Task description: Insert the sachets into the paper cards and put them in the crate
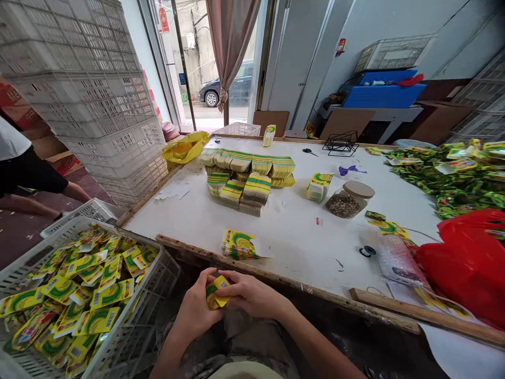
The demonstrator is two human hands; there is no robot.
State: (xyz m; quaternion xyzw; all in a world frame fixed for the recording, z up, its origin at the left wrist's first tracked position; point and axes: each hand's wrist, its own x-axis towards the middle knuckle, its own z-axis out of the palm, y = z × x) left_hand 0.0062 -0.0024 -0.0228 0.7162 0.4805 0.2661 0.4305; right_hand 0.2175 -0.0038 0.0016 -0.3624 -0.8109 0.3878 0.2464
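Over my lap, in front of the table edge, both hands are closed around one small yellow-and-green card packet with a barcode at its upper right corner. My left hand wraps its left side. From the right, my right hand pinches it, fingers across the top. Just beyond them, a small pile of yellow-green cards lies fanned near the table edge. To my left, a white plastic crate holds many similar yellow packets, heaped loosely.
Stacked bundles of cards stand mid-table, with a smaller bundle and a wooden-lidded jar to their right. A red bag and heaped green packets lie at right. Tall stacked crates and a person are at left.
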